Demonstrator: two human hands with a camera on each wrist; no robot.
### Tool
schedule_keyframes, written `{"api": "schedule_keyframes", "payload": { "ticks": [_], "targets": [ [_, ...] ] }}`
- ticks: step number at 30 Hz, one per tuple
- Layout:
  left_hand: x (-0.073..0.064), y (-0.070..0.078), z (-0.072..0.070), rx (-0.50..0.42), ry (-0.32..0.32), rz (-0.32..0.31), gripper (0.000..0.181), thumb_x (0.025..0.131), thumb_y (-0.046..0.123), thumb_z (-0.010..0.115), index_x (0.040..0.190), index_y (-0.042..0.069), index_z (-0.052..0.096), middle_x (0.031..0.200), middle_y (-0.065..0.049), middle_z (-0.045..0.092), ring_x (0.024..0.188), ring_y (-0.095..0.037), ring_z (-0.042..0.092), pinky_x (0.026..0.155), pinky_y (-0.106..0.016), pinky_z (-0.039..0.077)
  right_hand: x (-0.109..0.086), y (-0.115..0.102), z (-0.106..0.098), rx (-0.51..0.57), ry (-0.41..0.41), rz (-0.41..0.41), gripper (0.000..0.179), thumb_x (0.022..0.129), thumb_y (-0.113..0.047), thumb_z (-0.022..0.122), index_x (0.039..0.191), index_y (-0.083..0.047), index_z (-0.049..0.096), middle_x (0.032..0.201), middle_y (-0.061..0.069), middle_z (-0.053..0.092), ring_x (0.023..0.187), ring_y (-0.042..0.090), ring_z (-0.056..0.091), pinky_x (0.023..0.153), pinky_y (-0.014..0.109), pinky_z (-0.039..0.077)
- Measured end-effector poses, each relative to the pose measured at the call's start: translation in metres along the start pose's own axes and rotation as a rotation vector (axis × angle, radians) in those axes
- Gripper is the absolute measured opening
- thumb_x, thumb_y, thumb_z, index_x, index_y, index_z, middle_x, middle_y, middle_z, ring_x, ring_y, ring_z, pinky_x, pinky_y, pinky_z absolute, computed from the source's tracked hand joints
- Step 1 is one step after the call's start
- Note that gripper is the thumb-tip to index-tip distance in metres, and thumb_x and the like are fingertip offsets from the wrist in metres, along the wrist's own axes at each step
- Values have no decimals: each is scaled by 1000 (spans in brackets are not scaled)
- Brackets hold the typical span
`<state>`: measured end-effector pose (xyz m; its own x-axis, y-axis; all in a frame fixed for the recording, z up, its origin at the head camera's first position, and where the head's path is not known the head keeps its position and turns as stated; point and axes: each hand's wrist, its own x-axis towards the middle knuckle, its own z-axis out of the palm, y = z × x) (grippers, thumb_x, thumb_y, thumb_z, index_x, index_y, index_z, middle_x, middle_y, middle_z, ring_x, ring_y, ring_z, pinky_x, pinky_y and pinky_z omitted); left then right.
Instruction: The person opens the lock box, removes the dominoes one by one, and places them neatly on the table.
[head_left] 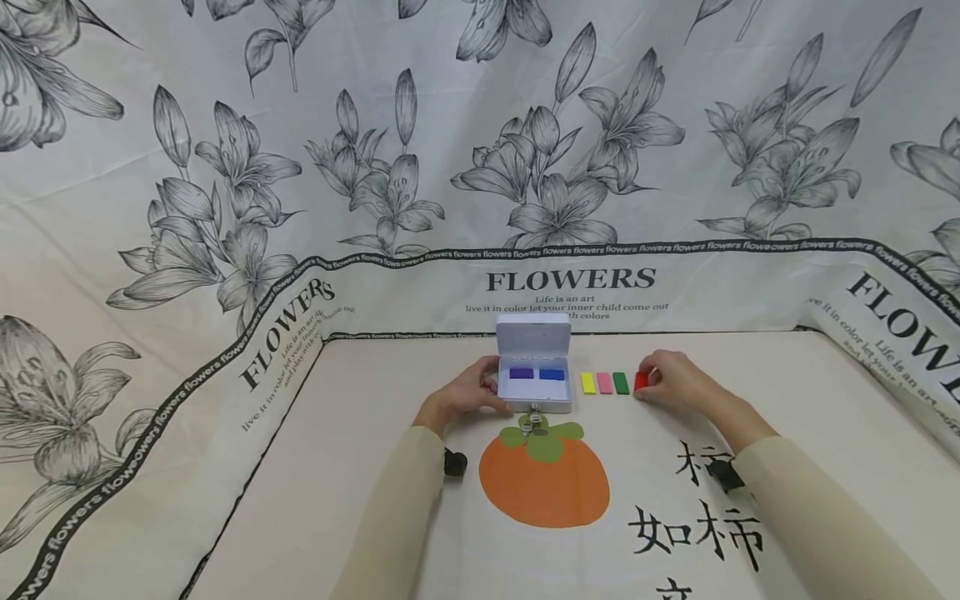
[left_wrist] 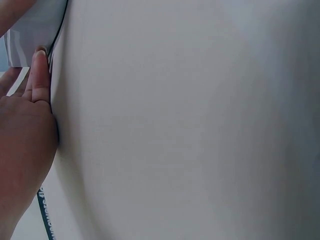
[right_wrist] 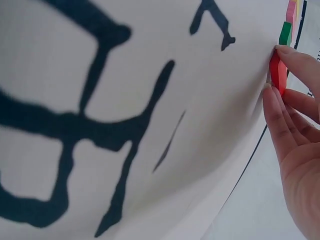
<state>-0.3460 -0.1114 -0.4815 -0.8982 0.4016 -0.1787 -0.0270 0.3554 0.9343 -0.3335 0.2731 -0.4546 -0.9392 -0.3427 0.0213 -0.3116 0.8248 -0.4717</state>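
Note:
My left hand (head_left: 467, 388) grips the left side of a small white hinged box (head_left: 533, 337), thumb along its front corner. The box's lid stands raised, and a purple block (head_left: 522, 373) and a blue block (head_left: 552, 375) lie inside. Between thumb and fingers, my right hand (head_left: 681, 383) pinches a red block (right_wrist: 278, 75) at the right end of a row. To its left lie a green block (head_left: 621, 383), a pink block (head_left: 604, 383) and a yellow block (head_left: 588, 383). In the left wrist view, fingertips touch the box's side.
A metal clasp (head_left: 534, 415) hangs at the box's front. The pale table cover (head_left: 360, 433) carries a printed orange persimmon (head_left: 543, 487) and black characters (head_left: 693, 533) at the right. Behind the table rises a flower-printed cloth (head_left: 405, 292).

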Motion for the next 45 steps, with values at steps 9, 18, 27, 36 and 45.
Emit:
{"api": "schedule_keyframes", "payload": {
  "ticks": [9,18,27,36,45],
  "targets": [
    [2,0,0,-8,-2,0,104,70,-2,90,157,14,36,109,-7,56,95,-18,50,90,-34,41,1,-1,-2,14,-34,-12,37,87,-10,80,116,8,67,96,13,63,84,24,55,77,39,48],
    [2,0,-2,-18,-10,0,103,70,-3,90,156,12,36,103,-6,57,92,-18,51,87,-32,43,-1,0,-3,43,-54,-21,42,92,-12,75,125,10,63,107,19,59,88,25,55,79,40,47],
    [1,1,-3,-21,-12,-1,102,71,-3,89,156,13,36,105,-7,58,94,-19,52,89,-33,43,-3,1,-3,49,-55,-16,47,92,-13,74,130,10,60,113,22,59,90,26,57,82,42,48],
    [0,-1,-1,-5,-14,-7,105,70,-1,90,157,14,35,101,-6,60,94,-18,53,91,-34,43,-14,2,-5,28,-50,-2,62,88,-16,79,137,12,53,117,24,58,93,28,56,80,42,50],
    [-1,1,-1,-7,-8,-1,102,71,-2,89,156,13,36,100,-6,57,93,-18,51,90,-33,41,-26,-6,-11,-6,-32,4,66,91,-25,77,141,9,51,128,27,56,108,38,55,90,54,50]
  ]
}}
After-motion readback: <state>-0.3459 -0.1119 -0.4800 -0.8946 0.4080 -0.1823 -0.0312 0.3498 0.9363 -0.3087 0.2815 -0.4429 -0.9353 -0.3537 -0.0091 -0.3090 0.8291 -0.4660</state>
